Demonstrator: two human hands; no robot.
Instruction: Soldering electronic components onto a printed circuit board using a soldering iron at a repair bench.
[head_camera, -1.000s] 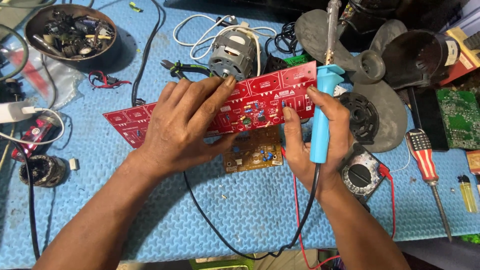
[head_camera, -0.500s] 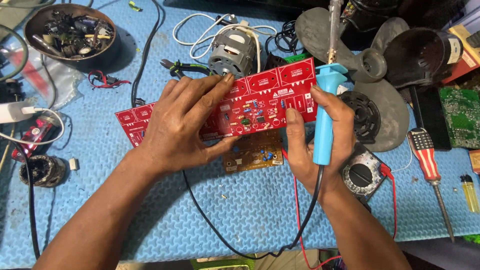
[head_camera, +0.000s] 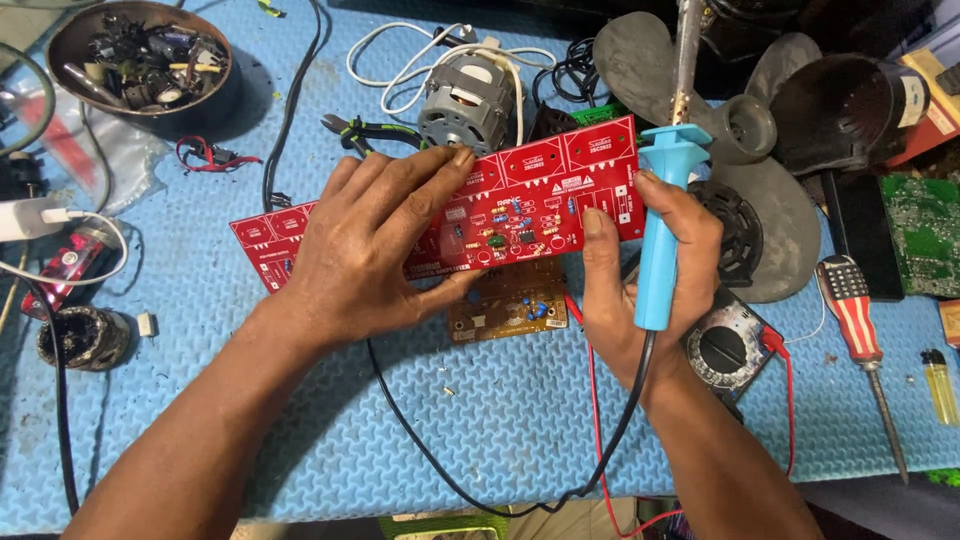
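Fingers of the left hand are spreading over the long red circuit board and gripping it, thumb tucked under its near edge. Fingers of the right hand are pinching the board's other end, while that same hand is also clutching the blue soldering iron, its metal tip pointing up and away. Since a moment ago the board is sitting a little higher and more tilted, so both hands are lifting and turning it, likely to look it over. Just under the fingers, a small brown circuit board is lying on the blue bench. Beside the right wrist a multimeter is resting. Beyond the fingers an electric motor and grey fan blades are lying.
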